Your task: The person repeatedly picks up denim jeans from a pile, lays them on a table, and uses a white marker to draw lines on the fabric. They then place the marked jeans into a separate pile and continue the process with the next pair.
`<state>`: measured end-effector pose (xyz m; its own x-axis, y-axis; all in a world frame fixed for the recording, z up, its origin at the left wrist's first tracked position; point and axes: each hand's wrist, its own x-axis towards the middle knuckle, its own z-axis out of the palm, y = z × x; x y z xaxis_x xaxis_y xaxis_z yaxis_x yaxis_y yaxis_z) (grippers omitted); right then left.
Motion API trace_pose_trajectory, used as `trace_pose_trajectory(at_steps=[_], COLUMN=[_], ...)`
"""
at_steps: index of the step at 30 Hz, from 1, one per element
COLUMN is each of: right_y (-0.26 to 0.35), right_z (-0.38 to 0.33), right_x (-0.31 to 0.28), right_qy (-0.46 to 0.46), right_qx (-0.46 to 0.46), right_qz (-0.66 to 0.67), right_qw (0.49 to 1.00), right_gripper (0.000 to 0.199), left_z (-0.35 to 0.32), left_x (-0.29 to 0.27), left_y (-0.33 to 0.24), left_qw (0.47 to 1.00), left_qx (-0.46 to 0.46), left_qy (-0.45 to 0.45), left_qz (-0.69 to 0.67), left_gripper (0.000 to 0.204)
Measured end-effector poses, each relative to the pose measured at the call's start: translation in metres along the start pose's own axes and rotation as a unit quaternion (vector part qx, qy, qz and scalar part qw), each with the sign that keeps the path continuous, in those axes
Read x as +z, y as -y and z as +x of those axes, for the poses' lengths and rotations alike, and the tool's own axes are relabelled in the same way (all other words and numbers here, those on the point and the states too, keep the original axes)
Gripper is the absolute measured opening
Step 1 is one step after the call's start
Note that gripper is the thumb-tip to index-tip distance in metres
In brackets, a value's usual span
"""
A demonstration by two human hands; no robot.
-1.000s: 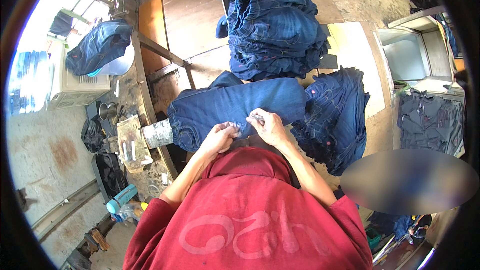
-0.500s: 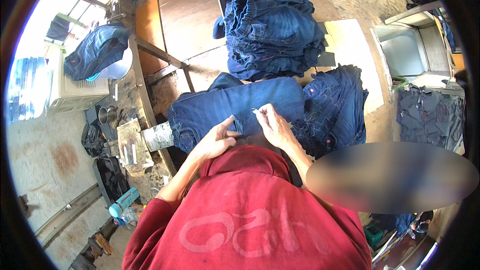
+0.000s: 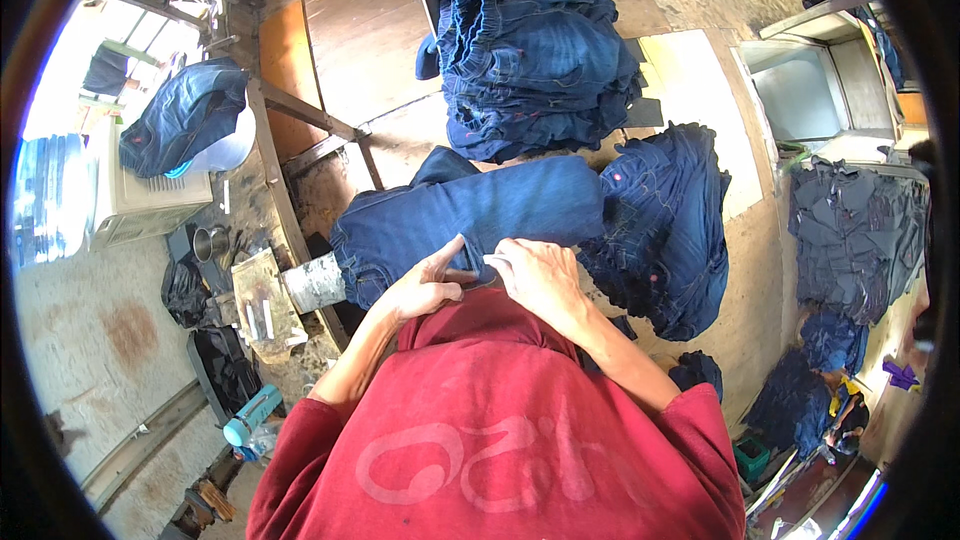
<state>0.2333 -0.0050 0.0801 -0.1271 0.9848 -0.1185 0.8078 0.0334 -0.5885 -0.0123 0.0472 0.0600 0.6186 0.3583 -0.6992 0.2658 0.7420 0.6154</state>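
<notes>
A pair of dark blue jeans lies stretched over a horizontal whitish cylinder, whose end sticks out at the left. My left hand rests on the near part of the denim, fingers apart around a small dark patch of cloth that could be a pocket or flap. Close beside it, my right hand is closed in a pinch on a small white piece, held against the near edge of that patch. The piece is mostly covered by my fingers, and its kind cannot be made out.
A tall pile of jeans stands beyond the cylinder, with another heap to its right. At the left, a wooden ledge bears white sticks, near a metal cup and a turquoise bottle. Dark garments lie far right.
My right hand has come down and left with the white piece, now meeting the denim beside my left hand. The blurred shape at the right is gone, showing floor and clothes.
</notes>
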Motion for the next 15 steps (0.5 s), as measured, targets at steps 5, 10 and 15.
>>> trace_pose_trajectory(at_steps=[5, 10, 15], right_y=[-0.002, -0.052, -0.182], right_z=[0.003, 0.009, -0.013], right_x=[-0.002, 0.008, -0.006], right_qy=[0.035, 0.035, -0.098], right_qx=[0.014, 0.118, 0.384], right_qz=[0.048, -0.098, 0.062], right_qw=[0.998, 0.988, 0.916], right_gripper=[0.028, 0.034, 0.074], left_z=[0.003, 0.004, -0.009], left_x=[0.005, -0.022, -0.145], left_y=[-0.002, -0.001, 0.001], left_qw=[0.999, 0.985, 0.585], left_qx=[-0.031, 0.047, -0.108], left_qy=[-0.022, -0.038, -0.524], left_qz=[-0.023, 0.160, 0.610], left_gripper=[0.103, 0.080, 0.093])
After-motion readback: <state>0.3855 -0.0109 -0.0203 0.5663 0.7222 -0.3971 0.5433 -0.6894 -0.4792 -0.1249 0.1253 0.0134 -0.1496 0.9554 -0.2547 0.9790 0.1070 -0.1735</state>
